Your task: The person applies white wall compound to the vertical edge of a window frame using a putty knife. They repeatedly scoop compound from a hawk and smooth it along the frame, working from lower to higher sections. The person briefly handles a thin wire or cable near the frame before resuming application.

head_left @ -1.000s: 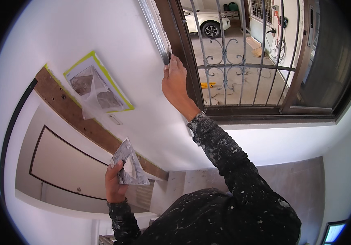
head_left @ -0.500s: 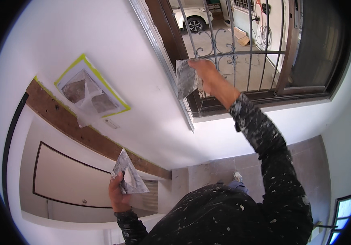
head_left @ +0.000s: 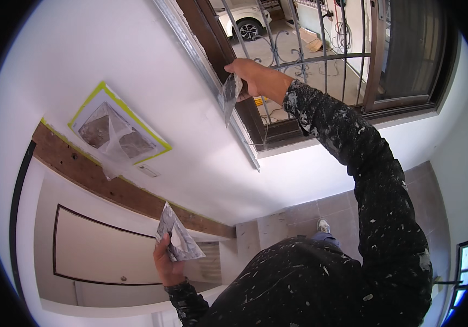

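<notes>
My right hand (head_left: 258, 77), raised at the window's left side, is closed on a wide, smeared putty knife (head_left: 228, 99). The blade is turned nearly edge-on and overlaps a silvery metal corner strip (head_left: 193, 53) along the wall's edge; whether it touches cannot be told. Low on the left, my left hand (head_left: 169, 264) grips a second putty knife (head_left: 184, 242), its grey-streaked blade pointing up with a lump of white filler on it. Both handles are mostly hidden. White spatter covers my black sleeves.
The white wall (head_left: 163, 60) carries a plastic-covered recess (head_left: 115, 131) bordered with yellow-green tape. Below it runs a brown wooden band (head_left: 92, 174). Iron window bars (head_left: 326, 71) stand right of my right hand; outside is a parked white car (head_left: 245, 22). Grey tiles (head_left: 305, 215) lie underfoot.
My right hand has shifted up and left, and its blade has turned from face-on to nearly edge-on. My left hand keeps its hold. The whole view has swung slightly.
</notes>
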`<action>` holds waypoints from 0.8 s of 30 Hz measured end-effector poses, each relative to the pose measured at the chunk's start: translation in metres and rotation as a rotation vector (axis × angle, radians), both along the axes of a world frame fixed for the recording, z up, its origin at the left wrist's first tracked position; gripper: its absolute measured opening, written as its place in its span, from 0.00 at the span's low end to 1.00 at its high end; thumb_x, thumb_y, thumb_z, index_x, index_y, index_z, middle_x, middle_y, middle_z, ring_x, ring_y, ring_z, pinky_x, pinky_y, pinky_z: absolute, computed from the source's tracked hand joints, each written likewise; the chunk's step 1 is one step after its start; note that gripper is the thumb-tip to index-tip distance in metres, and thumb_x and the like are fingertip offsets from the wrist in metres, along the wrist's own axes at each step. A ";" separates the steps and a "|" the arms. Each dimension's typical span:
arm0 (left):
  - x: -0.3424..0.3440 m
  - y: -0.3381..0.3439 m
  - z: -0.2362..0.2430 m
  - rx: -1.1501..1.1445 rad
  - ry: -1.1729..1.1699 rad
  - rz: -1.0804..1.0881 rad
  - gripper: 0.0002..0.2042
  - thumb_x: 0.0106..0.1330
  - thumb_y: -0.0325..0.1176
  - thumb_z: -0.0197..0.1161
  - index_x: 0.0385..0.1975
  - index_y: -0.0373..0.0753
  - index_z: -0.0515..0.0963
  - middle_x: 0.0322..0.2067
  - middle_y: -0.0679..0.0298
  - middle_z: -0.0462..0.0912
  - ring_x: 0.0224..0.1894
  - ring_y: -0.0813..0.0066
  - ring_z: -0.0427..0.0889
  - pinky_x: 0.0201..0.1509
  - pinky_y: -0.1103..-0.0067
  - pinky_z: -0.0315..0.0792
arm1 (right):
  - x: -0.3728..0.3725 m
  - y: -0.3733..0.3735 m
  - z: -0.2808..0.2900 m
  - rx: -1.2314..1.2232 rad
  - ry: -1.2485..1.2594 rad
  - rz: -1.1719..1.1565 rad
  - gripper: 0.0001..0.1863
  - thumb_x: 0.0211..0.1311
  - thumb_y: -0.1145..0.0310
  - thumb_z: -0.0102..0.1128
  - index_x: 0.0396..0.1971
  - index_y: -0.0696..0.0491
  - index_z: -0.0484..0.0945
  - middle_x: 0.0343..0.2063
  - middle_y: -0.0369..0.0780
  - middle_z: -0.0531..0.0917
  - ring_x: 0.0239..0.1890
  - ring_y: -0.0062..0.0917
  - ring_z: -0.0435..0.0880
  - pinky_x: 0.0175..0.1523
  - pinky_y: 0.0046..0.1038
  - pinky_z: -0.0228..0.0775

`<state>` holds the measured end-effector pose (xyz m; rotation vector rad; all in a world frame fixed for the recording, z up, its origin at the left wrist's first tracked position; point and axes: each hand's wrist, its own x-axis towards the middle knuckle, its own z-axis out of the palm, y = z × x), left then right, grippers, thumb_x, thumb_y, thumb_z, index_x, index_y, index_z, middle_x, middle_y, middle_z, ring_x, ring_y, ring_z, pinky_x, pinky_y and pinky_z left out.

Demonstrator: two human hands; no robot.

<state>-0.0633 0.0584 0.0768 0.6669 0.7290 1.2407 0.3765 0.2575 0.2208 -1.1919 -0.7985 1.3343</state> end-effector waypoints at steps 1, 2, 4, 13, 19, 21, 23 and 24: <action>0.000 -0.001 -0.001 0.010 -0.021 -0.012 0.17 0.68 0.29 0.59 0.56 0.33 0.74 0.48 0.60 0.84 0.48 0.65 0.84 0.55 0.68 0.78 | 0.000 0.001 0.005 -0.013 -0.027 0.002 0.14 0.72 0.59 0.49 0.45 0.55 0.70 0.39 0.46 0.77 0.36 0.41 0.80 0.41 0.49 0.79; 0.000 -0.002 -0.003 0.006 -0.004 0.012 0.17 0.68 0.29 0.59 0.56 0.33 0.74 0.48 0.60 0.84 0.48 0.65 0.84 0.55 0.67 0.78 | 0.001 0.000 0.011 0.029 -0.035 0.027 0.15 0.73 0.58 0.50 0.45 0.56 0.70 0.39 0.46 0.77 0.36 0.41 0.81 0.40 0.49 0.80; 0.000 -0.003 -0.005 0.030 -0.009 0.013 0.17 0.68 0.28 0.59 0.56 0.34 0.74 0.48 0.60 0.84 0.48 0.65 0.84 0.55 0.67 0.78 | 0.004 -0.002 0.022 0.094 -0.057 0.060 0.16 0.73 0.57 0.50 0.45 0.56 0.70 0.39 0.46 0.78 0.36 0.40 0.81 0.40 0.48 0.81; 0.002 -0.004 -0.011 0.008 -0.043 0.012 0.17 0.68 0.29 0.59 0.56 0.34 0.74 0.47 0.60 0.85 0.47 0.66 0.85 0.54 0.67 0.79 | 0.013 0.002 0.075 0.198 -0.096 0.067 0.20 0.73 0.54 0.53 0.49 0.57 0.68 0.37 0.44 0.81 0.35 0.36 0.85 0.37 0.38 0.82; 0.008 -0.005 -0.009 0.006 -0.041 -0.006 0.17 0.68 0.29 0.59 0.56 0.34 0.75 0.47 0.60 0.85 0.47 0.66 0.85 0.53 0.68 0.79 | 0.016 0.005 0.108 0.277 -0.124 0.047 0.22 0.73 0.54 0.53 0.50 0.59 0.66 0.39 0.47 0.80 0.36 0.36 0.85 0.38 0.36 0.83; 0.010 -0.006 -0.011 0.015 -0.040 0.002 0.17 0.68 0.29 0.59 0.56 0.34 0.75 0.47 0.60 0.85 0.46 0.66 0.85 0.53 0.68 0.79 | 0.017 0.005 0.117 0.339 -0.130 0.056 0.24 0.72 0.54 0.54 0.50 0.61 0.66 0.40 0.49 0.79 0.38 0.36 0.85 0.38 0.34 0.84; 0.013 -0.007 -0.013 0.016 -0.045 0.004 0.17 0.68 0.29 0.59 0.56 0.34 0.75 0.47 0.60 0.85 0.46 0.66 0.85 0.53 0.68 0.79 | 0.016 0.006 0.130 0.352 -0.117 0.057 0.25 0.72 0.53 0.54 0.50 0.62 0.65 0.40 0.49 0.79 0.38 0.36 0.85 0.38 0.34 0.85; 0.014 -0.007 -0.013 0.015 -0.051 0.002 0.17 0.68 0.29 0.59 0.56 0.34 0.75 0.47 0.60 0.85 0.46 0.66 0.85 0.53 0.68 0.79 | 0.016 0.006 0.138 0.352 -0.112 0.048 0.26 0.72 0.53 0.54 0.50 0.62 0.65 0.40 0.49 0.78 0.38 0.36 0.84 0.38 0.34 0.85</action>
